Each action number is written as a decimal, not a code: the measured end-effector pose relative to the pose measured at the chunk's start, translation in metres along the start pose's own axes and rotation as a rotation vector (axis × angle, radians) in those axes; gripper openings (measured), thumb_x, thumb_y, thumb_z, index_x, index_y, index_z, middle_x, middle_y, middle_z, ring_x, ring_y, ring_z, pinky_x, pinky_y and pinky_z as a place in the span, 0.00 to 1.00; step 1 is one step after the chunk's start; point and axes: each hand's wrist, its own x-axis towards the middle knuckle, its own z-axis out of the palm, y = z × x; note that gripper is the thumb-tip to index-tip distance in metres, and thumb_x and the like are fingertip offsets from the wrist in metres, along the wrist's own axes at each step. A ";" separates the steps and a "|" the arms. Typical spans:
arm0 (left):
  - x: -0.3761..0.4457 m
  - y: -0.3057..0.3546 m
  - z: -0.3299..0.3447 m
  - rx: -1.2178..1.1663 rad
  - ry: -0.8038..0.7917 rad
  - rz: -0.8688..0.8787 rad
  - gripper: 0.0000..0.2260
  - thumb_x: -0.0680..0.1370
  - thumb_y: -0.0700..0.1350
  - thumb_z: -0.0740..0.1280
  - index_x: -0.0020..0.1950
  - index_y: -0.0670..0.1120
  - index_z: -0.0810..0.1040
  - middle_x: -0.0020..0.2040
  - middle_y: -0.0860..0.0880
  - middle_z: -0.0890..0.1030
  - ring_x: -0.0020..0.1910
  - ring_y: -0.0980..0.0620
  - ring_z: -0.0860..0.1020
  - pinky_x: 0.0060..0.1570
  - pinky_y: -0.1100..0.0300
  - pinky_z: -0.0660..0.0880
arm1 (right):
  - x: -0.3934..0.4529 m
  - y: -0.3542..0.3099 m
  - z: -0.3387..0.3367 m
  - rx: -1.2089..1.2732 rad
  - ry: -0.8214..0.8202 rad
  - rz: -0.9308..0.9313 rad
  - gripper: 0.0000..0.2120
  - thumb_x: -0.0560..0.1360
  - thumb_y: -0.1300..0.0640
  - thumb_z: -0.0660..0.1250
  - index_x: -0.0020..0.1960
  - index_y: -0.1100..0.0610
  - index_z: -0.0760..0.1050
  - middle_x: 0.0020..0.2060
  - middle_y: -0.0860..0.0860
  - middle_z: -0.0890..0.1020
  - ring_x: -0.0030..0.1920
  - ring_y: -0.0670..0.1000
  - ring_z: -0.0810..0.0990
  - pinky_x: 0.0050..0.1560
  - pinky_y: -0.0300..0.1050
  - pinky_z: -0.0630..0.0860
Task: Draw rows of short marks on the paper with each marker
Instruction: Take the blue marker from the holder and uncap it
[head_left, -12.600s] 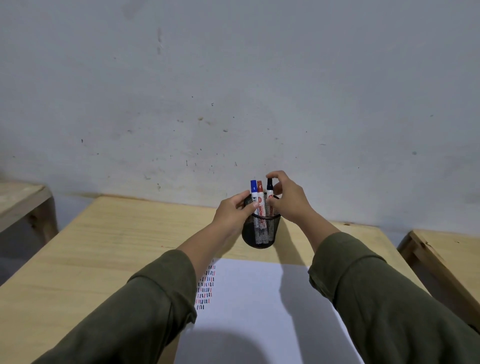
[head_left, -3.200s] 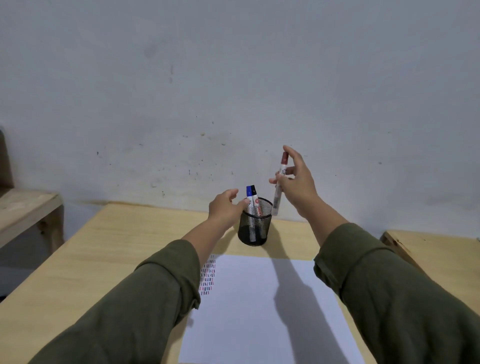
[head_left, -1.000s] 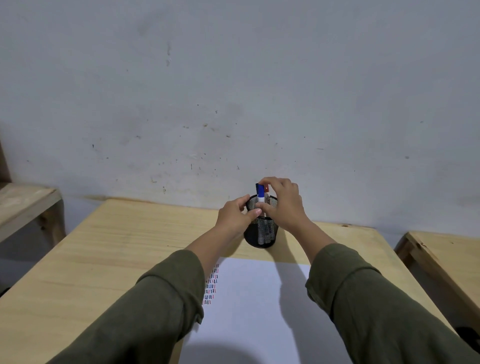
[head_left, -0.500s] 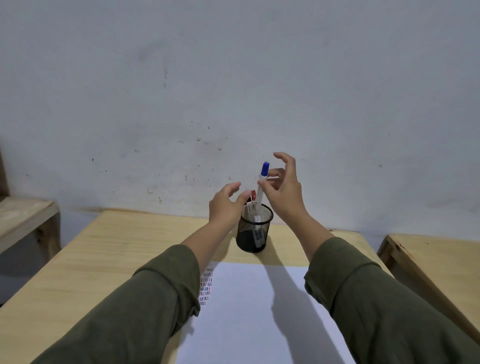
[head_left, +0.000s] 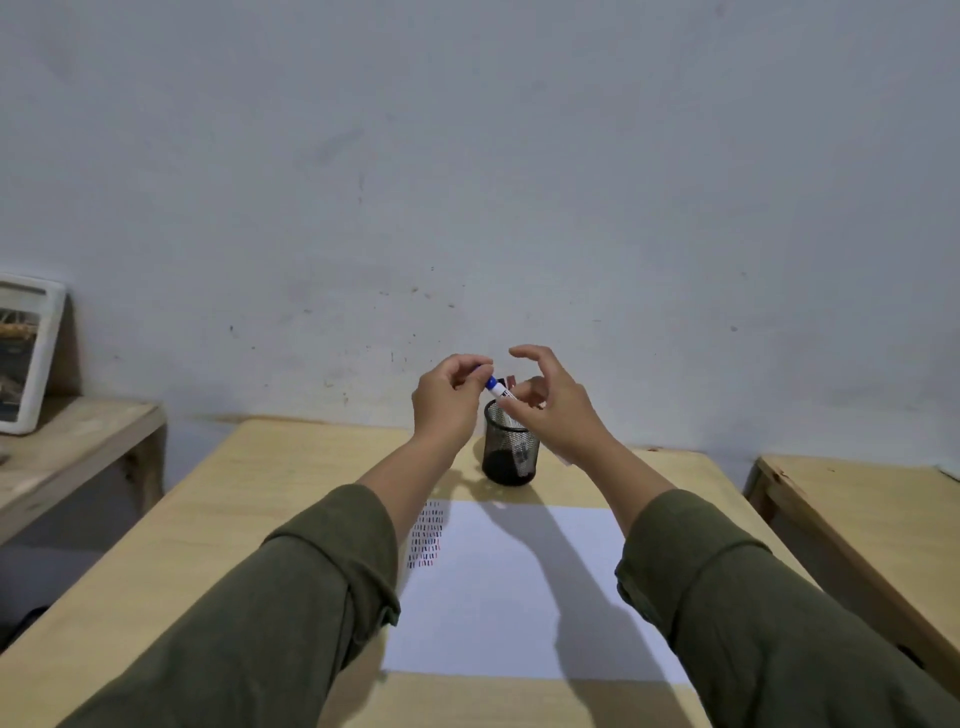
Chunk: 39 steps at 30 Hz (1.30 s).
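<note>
Since half a second ago you have lifted the blue marker (head_left: 497, 388) clear of the mesh cup (head_left: 511, 451) and brought your left hand (head_left: 448, 400) up to its cap. Your right hand (head_left: 551, 410) has its grip closed on the barrel while the left fingers pinch the blue cap end, likely to uncap it. Rows of marks (head_left: 427, 535) sit at the far-left corner of the paper (head_left: 519, 592), which lies on the counter (head_left: 218, 519).

Framed picture (head_left: 23, 353) on side bench (head_left: 78, 447)
</note>
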 end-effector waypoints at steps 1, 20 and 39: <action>-0.003 -0.004 -0.003 -0.029 0.039 -0.035 0.04 0.76 0.45 0.66 0.46 0.52 0.80 0.39 0.54 0.81 0.45 0.54 0.79 0.50 0.62 0.73 | -0.005 -0.001 -0.001 -0.025 -0.023 0.019 0.22 0.72 0.55 0.71 0.63 0.47 0.69 0.40 0.52 0.84 0.43 0.53 0.79 0.45 0.40 0.72; -0.026 -0.016 -0.016 -0.264 0.039 -0.294 0.09 0.75 0.50 0.68 0.44 0.44 0.79 0.35 0.49 0.80 0.33 0.57 0.79 0.43 0.65 0.79 | -0.031 -0.017 0.005 0.652 0.040 0.250 0.09 0.75 0.57 0.69 0.52 0.60 0.78 0.32 0.54 0.80 0.29 0.48 0.77 0.31 0.36 0.73; -0.018 -0.036 -0.017 0.116 -0.147 0.047 0.08 0.78 0.41 0.61 0.48 0.49 0.79 0.37 0.53 0.78 0.40 0.52 0.75 0.49 0.58 0.72 | -0.024 0.001 0.009 0.791 -0.029 0.291 0.09 0.79 0.61 0.60 0.48 0.61 0.78 0.29 0.54 0.81 0.30 0.50 0.78 0.35 0.38 0.77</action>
